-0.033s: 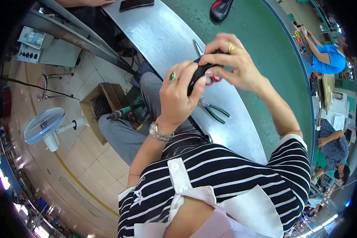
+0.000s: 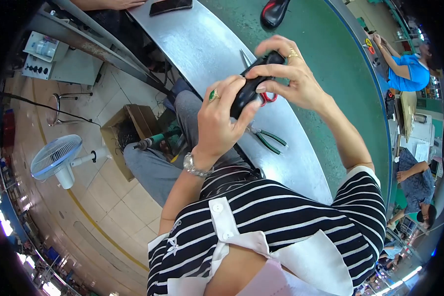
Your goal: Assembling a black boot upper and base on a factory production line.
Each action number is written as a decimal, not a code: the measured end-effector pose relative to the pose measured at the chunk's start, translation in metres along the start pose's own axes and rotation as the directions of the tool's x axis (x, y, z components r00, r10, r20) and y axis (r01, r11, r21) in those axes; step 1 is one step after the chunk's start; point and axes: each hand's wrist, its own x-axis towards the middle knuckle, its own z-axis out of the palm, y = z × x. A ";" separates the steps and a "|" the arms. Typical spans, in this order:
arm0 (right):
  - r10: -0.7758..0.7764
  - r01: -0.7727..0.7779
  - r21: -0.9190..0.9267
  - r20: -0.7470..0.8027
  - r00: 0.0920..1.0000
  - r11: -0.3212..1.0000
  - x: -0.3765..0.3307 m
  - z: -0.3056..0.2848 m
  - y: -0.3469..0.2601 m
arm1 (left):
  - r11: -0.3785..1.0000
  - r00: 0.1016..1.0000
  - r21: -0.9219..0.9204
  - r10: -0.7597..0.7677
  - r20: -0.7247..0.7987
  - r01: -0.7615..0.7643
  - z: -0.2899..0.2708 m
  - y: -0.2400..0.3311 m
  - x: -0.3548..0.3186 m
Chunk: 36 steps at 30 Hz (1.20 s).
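Note:
Between my two hands, above the metal bench edge, is a black shoe (image 2: 241,101), partly covered by my fingers. My left hand (image 2: 218,118) grips its nearer end, thumb on one side and fingers on the other. At the farther end, my right hand (image 2: 303,85) pinches it with thumb and fingers. Red-handled scissors (image 2: 268,98) lie below, their middle hidden by the shoe and hands. Pliers with green handles (image 2: 270,141) rest on the metal close to my left hand.
A metal ledge (image 2: 192,44) runs beside a green work surface (image 2: 325,113). Another black shoe with red (image 2: 273,15) lies at the far side. A phone (image 2: 170,6) is on the ledge's far end. A fan (image 2: 56,155) and cardboard box (image 2: 114,129) stand left. Co-workers sit at right.
My right hand has shifted slightly up, its fingers lifting along the shoe. The shoe has turned a little, and more of its black surface shows. My left hand keeps its hold.

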 end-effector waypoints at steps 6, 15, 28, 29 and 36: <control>0.416 -0.269 0.636 -0.090 0.905 0.723 -0.023 0.040 -0.008 | 0.997 0.980 -0.051 -0.040 0.195 0.051 -0.022 0.002 -0.006; 0.461 -0.286 0.829 0.039 0.887 0.481 -0.014 0.041 -0.010 | 0.994 0.991 -0.098 -0.029 0.127 0.041 -0.019 -0.009 -0.011; 0.463 -0.440 0.776 0.218 0.859 0.452 -0.022 0.015 0.007 | 0.997 0.985 -0.060 0.049 0.166 -0.039 0.007 -0.017 -0.013; 0.453 -0.425 0.797 0.216 0.865 0.430 -0.022 0.015 0.003 | 0.995 0.983 -0.098 0.006 0.185 0.013 0.010 -0.028 -0.017; 0.589 -0.386 0.892 0.186 0.787 0.234 -0.014 0.014 -0.005 | 0.860 0.903 -0.464 0.008 0.429 0.213 0.035 -0.076 -0.023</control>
